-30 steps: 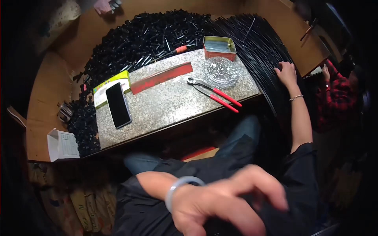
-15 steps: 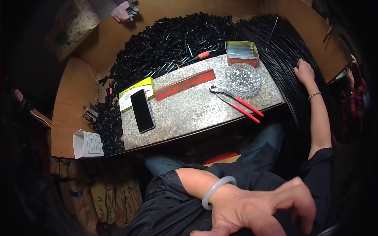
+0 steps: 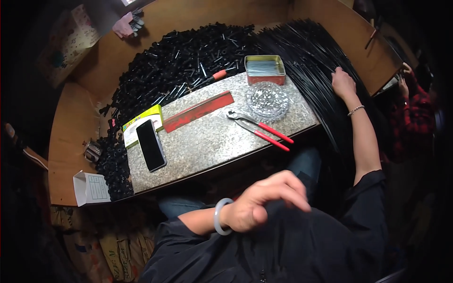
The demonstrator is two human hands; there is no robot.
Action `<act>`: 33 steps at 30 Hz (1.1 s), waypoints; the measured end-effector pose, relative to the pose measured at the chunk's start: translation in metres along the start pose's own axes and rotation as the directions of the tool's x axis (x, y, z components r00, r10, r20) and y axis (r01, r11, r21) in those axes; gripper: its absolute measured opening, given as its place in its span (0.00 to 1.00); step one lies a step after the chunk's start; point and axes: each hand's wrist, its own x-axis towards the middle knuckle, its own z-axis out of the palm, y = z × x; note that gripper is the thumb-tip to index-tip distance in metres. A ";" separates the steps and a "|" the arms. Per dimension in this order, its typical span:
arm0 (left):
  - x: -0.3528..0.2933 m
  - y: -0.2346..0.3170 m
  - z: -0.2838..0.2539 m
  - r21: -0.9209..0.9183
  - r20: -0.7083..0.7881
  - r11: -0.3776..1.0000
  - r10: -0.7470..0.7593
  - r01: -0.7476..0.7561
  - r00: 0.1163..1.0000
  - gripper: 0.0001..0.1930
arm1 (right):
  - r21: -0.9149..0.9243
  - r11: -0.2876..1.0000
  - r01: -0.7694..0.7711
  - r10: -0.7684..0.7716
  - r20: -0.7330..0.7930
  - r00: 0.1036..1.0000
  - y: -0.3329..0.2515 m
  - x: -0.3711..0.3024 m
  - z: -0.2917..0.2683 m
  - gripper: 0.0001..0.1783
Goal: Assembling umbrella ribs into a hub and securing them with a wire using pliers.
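My left hand [image 3: 264, 200], a pale bangle at its wrist, hangs in the air in front of my dark jacket. Its fingers are bent but apart, slightly blurred, and hold nothing I can see. Out to the right, my right hand [image 3: 344, 84] is on the long bundle of thin black rods [image 3: 309, 61]. Its fingers curl down around some of them; the fingertips are partly hidden. Pliers with red handles [image 3: 264, 131] lie on the speckled board [image 3: 198, 146]. Behind them stand a clear glass dish [image 3: 267, 101] of small shiny pieces and a tin [image 3: 265, 78] of thin metal pins.
A large heap of black parts [image 3: 184, 61] lies behind the board. A phone [image 3: 152, 145], a yellow-green box [image 3: 153, 113], a red metal bar [image 3: 199, 112] and an orange-handled tool [image 3: 220, 74] lie around its back and left. Another person's plaid sleeve [image 3: 415, 111] shows far right.
My left hand has moved up and left, away from the lower edge. My right hand stays on the black rods. The whole view has shifted, so the table sits further left.
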 end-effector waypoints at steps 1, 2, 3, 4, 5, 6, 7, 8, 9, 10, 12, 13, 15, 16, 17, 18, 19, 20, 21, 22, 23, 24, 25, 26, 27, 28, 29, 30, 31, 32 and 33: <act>-0.009 -0.009 -0.006 0.015 -0.062 0.998 -0.053 0.054 0.997 0.37 | 0.016 0.999 0.044 -0.044 -0.010 0.999 0.007 0.001 0.004 0.17; -0.019 -0.014 -0.010 0.040 -0.138 0.992 -0.115 0.121 0.984 0.34 | 0.014 0.998 0.058 -0.058 0.008 0.998 0.009 0.001 0.005 0.17; -0.029 -0.023 -0.014 0.001 -0.204 0.990 -0.138 0.141 0.969 0.30 | 0.009 0.997 0.071 -0.071 0.023 0.997 0.008 0.000 0.001 0.17; -0.039 -0.031 -0.020 0.010 -0.242 0.988 -0.150 0.157 0.959 0.26 | -0.004 0.998 0.062 -0.062 0.020 0.998 0.008 -0.002 -0.004 0.15; -0.047 -0.036 -0.024 0.034 -0.270 0.981 -0.173 0.189 0.947 0.24 | -0.014 0.999 0.051 -0.051 0.017 0.999 0.012 -0.004 -0.008 0.15; -0.054 -0.038 -0.027 0.063 -0.305 0.973 -0.193 0.222 0.932 0.22 | -0.007 0.998 0.056 -0.056 -0.012 0.998 0.013 -0.004 -0.011 0.15; -0.060 -0.040 -0.028 0.059 -0.341 0.967 -0.214 0.247 0.916 0.18 | -0.001 0.998 0.060 -0.060 -0.041 0.997 0.014 -0.005 -0.014 0.14; -0.066 -0.042 -0.030 0.069 -0.372 0.963 -0.217 0.260 0.902 0.16 | 0.000 0.999 0.034 -0.034 -0.060 0.998 0.009 -0.008 -0.020 0.13; -0.070 -0.044 -0.032 0.078 -0.404 0.959 -0.219 0.272 0.888 0.14 | 0.002 0.999 0.032 -0.031 -0.064 0.997 0.008 -0.010 -0.022 0.13; -0.073 -0.045 -0.032 0.064 -0.442 0.956 -0.231 0.287 0.867 0.12 | 0.005 1.000 0.029 -0.028 -0.068 0.997 0.008 -0.010 -0.023 0.13; -0.079 -0.047 -0.033 0.044 -0.458 0.953 -0.248 0.300 0.854 0.12 | -0.034 0.998 0.048 -0.051 -0.076 0.996 0.010 -0.011 -0.031 0.13; -0.082 -0.048 -0.033 0.023 -0.478 0.949 -0.267 0.316 0.837 0.12 | -0.034 0.998 0.046 -0.050 -0.123 0.991 0.013 -0.011 -0.039 0.13; -0.084 -0.050 -0.031 0.033 -0.472 0.950 -0.259 0.311 0.843 0.12 | -0.036 0.999 0.030 -0.035 -0.147 0.988 0.021 -0.012 -0.044 0.13; -0.084 -0.052 -0.031 0.004 -0.480 0.947 -0.281 0.322 0.831 0.12 | -0.039 0.998 0.054 -0.059 -0.127 0.990 0.031 -0.008 -0.042 0.13; -0.083 -0.054 -0.031 -0.023 -0.489 0.943 -0.300 0.332 0.819 0.12 | -0.040 0.996 0.080 -0.084 -0.107 0.991 0.032 -0.008 -0.046 0.12; -0.083 -0.055 -0.031 -0.022 -0.485 0.944 -0.297 0.328 0.822 0.12 | -0.034 0.999 0.038 -0.043 -0.148 0.988 0.034 -0.010 -0.053 0.12; -0.083 -0.057 -0.031 -0.029 -0.478 0.944 -0.302 0.329 0.825 0.12 | -0.037 0.999 0.036 -0.041 -0.153 0.987 0.037 -0.009 -0.054 0.12; -0.084 -0.058 -0.030 -0.035 -0.474 0.943 -0.308 0.332 0.825 0.12 | -0.065 0.997 0.041 -0.049 -0.127 0.991 0.037 -0.011 -0.056 0.12; -0.085 -0.058 -0.029 -0.035 -0.473 0.943 -0.307 0.331 0.826 0.12 | -0.094 0.995 0.045 -0.055 -0.102 0.993 0.036 -0.013 -0.058 0.12; -0.085 -0.059 -0.028 -0.039 -0.468 0.944 -0.307 0.328 0.829 0.12 | -0.135 0.991 0.018 -0.037 -0.136 0.990 0.038 -0.011 -0.065 0.14; -0.085 -0.059 -0.027 -0.044 -0.461 0.945 -0.306 0.323 0.833 0.12 | -0.137 0.990 0.017 -0.036 -0.138 0.990 0.038 -0.012 -0.070 0.14; -0.084 -0.059 -0.027 -0.044 -0.460 0.946 -0.305 0.321 0.834 0.12 | -0.156 0.987 0.050 -0.063 -0.084 0.994 0.038 -0.013 -0.074 0.15; -0.084 -0.059 -0.027 -0.049 -0.461 0.941 -0.318 0.334 0.829 0.12 | -0.173 0.981 0.083 -0.089 -0.030 0.996 0.039 -0.013 -0.080 0.16; -0.083 -0.059 -0.028 -0.057 -0.457 0.936 -0.333 0.346 0.825 0.12 | -0.157 0.981 0.111 -0.121 -0.056 0.991 0.042 -0.013 -0.093 0.18; -0.082 -0.059 -0.028 -0.055 -0.456 0.937 -0.330 0.344 0.827 0.12 | -0.181 0.979 0.092 -0.105 -0.059 0.993 0.043 -0.012 -0.106 0.18; -0.081 -0.059 -0.028 -0.058 -0.457 0.938 -0.330 0.343 0.826 0.12 | -0.206 0.976 0.074 -0.088 -0.063 0.994 0.045 -0.010 -0.114 0.18; -0.080 -0.060 -0.026 -0.064 -0.455 0.938 -0.331 0.340 0.827 0.12 | -0.201 0.969 0.145 -0.154 -0.030 0.988 0.060 -0.006 -0.113 0.18; -0.080 -0.059 -0.026 -0.064 -0.453 0.938 -0.332 0.341 0.827 0.12 | -0.203 0.972 0.122 -0.124 0.002 0.992 0.058 -0.006 -0.124 0.19; -0.079 -0.059 -0.025 -0.064 -0.453 0.936 -0.336 0.346 0.826 0.12 | -0.205 0.974 0.098 -0.093 0.034 0.995 0.059 -0.006 -0.141 0.19; -0.079 -0.059 -0.024 -0.062 -0.457 0.935 -0.337 0.349 0.823 0.12 | -0.180 0.981 0.071 -0.070 0.011 0.997 0.055 -0.009 -0.158 0.21; -0.079 -0.059 -0.024 -0.061 -0.457 0.936 -0.336 0.348 0.824 0.12 | -0.196 0.971 0.133 -0.126 0.050 0.991 0.058 -0.011 -0.161 0.21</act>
